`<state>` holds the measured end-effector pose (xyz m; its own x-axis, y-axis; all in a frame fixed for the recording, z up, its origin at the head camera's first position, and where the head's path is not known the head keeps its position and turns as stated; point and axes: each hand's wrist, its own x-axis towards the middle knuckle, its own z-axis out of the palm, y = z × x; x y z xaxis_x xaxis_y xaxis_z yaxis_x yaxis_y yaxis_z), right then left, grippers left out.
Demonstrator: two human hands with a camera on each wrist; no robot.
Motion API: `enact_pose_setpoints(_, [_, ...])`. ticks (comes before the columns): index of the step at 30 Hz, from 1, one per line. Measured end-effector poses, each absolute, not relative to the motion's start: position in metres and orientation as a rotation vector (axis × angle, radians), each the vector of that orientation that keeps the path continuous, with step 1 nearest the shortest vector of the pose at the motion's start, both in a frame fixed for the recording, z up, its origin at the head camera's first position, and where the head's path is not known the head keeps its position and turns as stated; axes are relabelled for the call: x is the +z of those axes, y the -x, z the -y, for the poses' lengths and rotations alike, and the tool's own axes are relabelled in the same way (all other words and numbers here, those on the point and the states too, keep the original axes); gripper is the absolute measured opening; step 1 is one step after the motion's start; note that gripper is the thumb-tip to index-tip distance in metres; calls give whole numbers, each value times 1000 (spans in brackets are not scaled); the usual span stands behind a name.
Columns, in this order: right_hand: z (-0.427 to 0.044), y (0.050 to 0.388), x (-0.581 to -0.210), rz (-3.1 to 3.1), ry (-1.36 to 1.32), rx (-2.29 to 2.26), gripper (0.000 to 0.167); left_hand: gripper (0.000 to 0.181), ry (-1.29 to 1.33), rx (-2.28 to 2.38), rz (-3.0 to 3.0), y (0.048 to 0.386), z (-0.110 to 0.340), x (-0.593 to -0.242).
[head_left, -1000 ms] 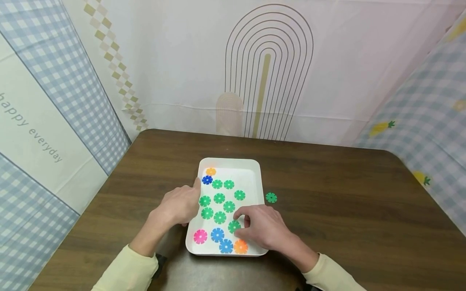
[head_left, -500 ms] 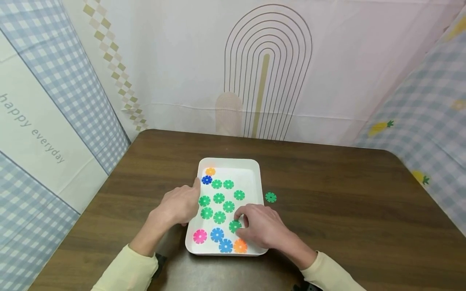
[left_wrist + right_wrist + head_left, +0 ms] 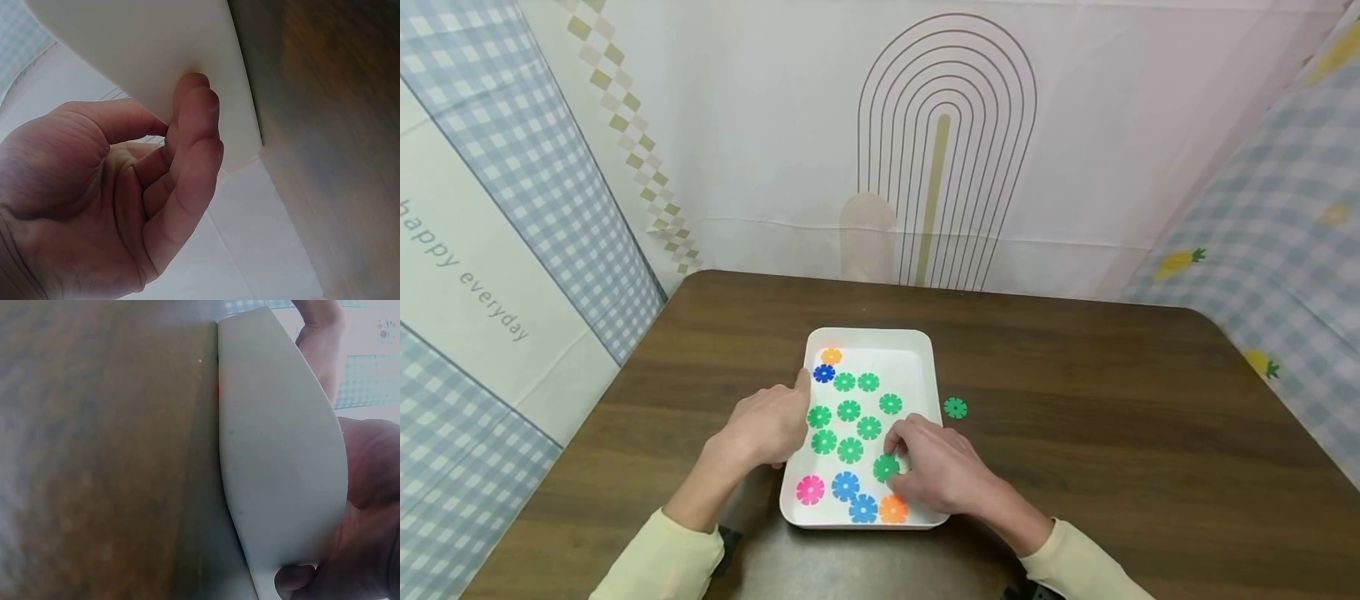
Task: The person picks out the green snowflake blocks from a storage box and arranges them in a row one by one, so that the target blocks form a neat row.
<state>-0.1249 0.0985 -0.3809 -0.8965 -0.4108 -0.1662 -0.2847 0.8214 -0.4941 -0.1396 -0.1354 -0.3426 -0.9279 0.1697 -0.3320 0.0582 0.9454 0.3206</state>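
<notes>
A shallow white tray lies on a dark brown wood-grain surface, its long sides running away from the person. The left hand holds its left side: the left wrist view shows bent fingers against the outer wall and the thumb reaching to the rim, its tip hidden. The right hand arches over the right wall, thumb and forefinger curled round opposite edges of a green notched disc inside the tray, near its right side, and pinching it.

Eight other green discs lie spread across the middle and upper part of the tray. At its far left corner an amber disc sits just beside a dark blue disc. Along the near end lie a pink disc, two light blue discs close together and an orange disc next to the nearer of them. Outside the right wall, near the tray, one loose green disc rests on the surface. Behind hangs a white cloth printed with nested arches
</notes>
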Motion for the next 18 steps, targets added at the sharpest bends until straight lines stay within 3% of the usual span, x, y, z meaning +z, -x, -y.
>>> enact_pose_setpoints(18, [-102, 124, -382, -2673, 562, -830, 27, 76, -166, 453, -2739, 138, 136, -344])
